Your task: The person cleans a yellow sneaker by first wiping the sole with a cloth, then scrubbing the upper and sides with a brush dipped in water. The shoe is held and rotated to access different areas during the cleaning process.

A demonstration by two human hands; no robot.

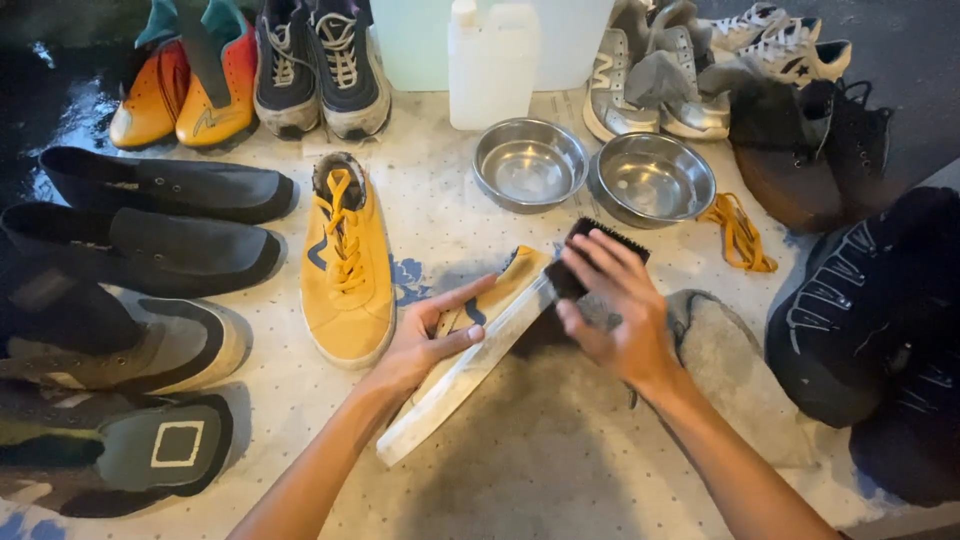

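Left hand [425, 345] clamps a tilted yellow canvas sneaker [470, 345] at frame centre; right hand [615, 305], fingers closed on a black scrubbing brush [590, 255], could slip off the wet sole

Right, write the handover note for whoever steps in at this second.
Left hand: holds the yellow sneaker tipped on its side, sole edge up.
Right hand: holds a black brush against the sneaker's toe end.
The matching yellow sneaker, laced, lies to the left on the cloth. Two steel bowls and a white jug stand behind; loose yellow laces lie right of them.
Done: laces out of the held sneaker. Left: its sole edge looks grey and dirty.
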